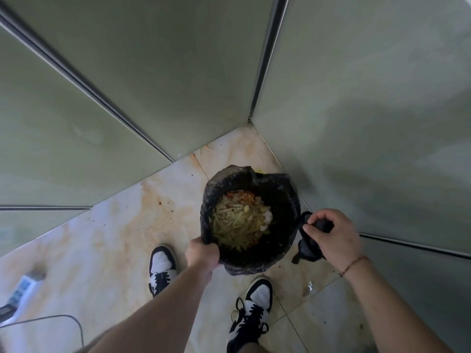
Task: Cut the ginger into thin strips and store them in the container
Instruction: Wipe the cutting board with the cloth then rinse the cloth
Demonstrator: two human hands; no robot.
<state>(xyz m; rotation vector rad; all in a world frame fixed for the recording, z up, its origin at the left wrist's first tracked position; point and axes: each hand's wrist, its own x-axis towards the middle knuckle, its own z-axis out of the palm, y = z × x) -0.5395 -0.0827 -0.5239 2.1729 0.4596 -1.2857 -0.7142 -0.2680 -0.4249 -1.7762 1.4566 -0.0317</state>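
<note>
The bin (251, 220), lined with a black bag (280, 197), stands on the floor (107, 238) and holds pale shreds (238, 222). Whether they are ginger cannot be told; no container shows. Uneven pulling could tip the bin or tear the bag, spilling scraps. The left hand (202, 253) grips the near rim; the right hand (331, 233), beside the bin, pinches bunched bag plastic.

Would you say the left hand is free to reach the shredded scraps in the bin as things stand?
Probably not at once: the left hand grips the bin liner at the near rim. The scraps lie uncovered just beyond it.
</note>
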